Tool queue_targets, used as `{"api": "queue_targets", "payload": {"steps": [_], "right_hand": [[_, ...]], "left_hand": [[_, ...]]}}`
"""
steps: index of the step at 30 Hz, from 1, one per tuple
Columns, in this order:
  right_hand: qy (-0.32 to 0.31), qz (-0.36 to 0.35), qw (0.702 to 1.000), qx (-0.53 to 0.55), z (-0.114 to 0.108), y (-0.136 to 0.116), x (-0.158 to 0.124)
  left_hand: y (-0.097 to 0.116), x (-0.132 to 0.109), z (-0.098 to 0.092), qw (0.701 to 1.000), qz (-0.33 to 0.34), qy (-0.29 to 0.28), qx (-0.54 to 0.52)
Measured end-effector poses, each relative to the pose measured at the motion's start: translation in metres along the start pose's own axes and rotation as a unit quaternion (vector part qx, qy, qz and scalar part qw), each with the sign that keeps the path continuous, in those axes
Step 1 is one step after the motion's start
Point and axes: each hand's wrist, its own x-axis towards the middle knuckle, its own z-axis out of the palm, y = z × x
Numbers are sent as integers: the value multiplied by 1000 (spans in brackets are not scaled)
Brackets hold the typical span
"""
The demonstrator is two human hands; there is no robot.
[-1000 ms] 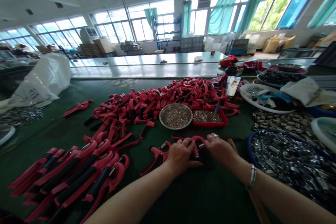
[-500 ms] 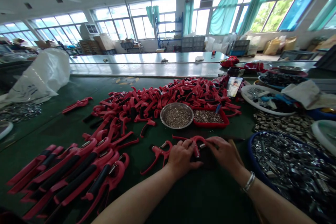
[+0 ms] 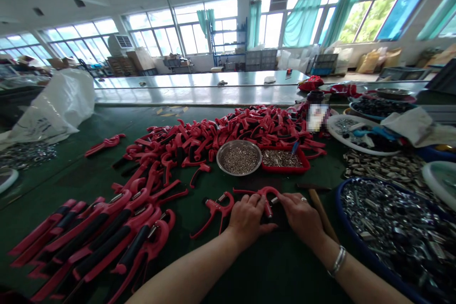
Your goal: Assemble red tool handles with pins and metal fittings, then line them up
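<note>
A red hand grip strengthener (image 3: pixel 268 193) lies on the green tabletop in front of me, one handle stretching left. My left hand (image 3: pixel 247 216) is closed over its handles, with the thumb out to the right. My right hand (image 3: pixel 301 213) is closed at its right side, fingertips against the spring end; they partly hide the spring. A second red hand grip strengthener (image 3: pixel 218 209) with a metal spring sits just left of my left hand. Beside my right hand rests a hammer with a wooden handle (image 3: pixel 323 215).
Ahead stand a steel bowl of small metal parts (image 3: pixel 239 157) and a red tray of pins (image 3: pixel 283 160). Behind them is a heap of red grip parts (image 3: pixel 228 128). Sprung grips (image 3: pixel 107 228) lie left. A blue basin of metal parts (image 3: pixel 395 232) stands right.
My right hand has turned and shifted slightly down, its fingers now nearer the grip's spring; a ring and more of the hammer show. My left hand stays almost in place.
</note>
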Motion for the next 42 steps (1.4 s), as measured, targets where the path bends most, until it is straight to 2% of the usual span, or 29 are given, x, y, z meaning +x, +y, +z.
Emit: {"api": "queue_targets", "payload": {"steps": [5, 9, 11, 13, 16, 19, 21, 24, 26, 28, 31, 33, 37, 39, 41, 42], "right_hand": [[-25, -37, 995, -88, -8, 0, -10], [-37, -73, 994, -66, -12, 6, -5], [-43, -83, 995, -27, -15, 11, 1], [-33, -81, 996, 25, -17, 17, 5], [-15, -79, 990, 115, -22, 26, 8], [-55, -78, 977, 192, -27, 33, 11], [-95, -52, 966, 233, -27, 36, 16], [-142, 7, 939, 312, -23, 36, 29], [-161, 47, 922, 349, -16, 34, 39], [-167, 77, 916, 357, -9, 31, 46], [-151, 110, 917, 353, 1, 27, 47], [-149, 135, 910, 363, 4, 25, 45], [-167, 124, 903, 377, -1, 30, 53], [-121, 137, 931, 316, -7, 40, 69], [-47, 196, 956, 211, -12, 55, 94], [-21, 233, 957, 169, -13, 64, 107]], "left_hand": [[2, -3, 5, 1000, 12, 12, 14], [3, -3, 6, 999, 30, 19, 31], [5, 1, -2, 999, 35, 13, 30], [6, 8, -18, 999, 29, -7, 16], [7, 26, -50, 995, 9, -94, -38], [0, 50, -74, 956, 46, -265, -115], [-10, 65, -77, 925, 49, -347, -144], [-27, 82, -64, 902, 1, -389, -186], [-36, 86, -53, 907, -38, -377, -185], [-41, 84, -43, 926, -77, -341, -139], [-43, 73, -36, 967, -111, -223, -49], [-42, 63, -34, 983, -116, -143, -27], [-40, 49, -30, 988, -117, -80, -65], [-39, 46, -26, 990, -106, -45, -77], [-39, 44, -22, 993, -87, -22, -81], [-39, 44, -19, 993, -76, -19, -85]]}}
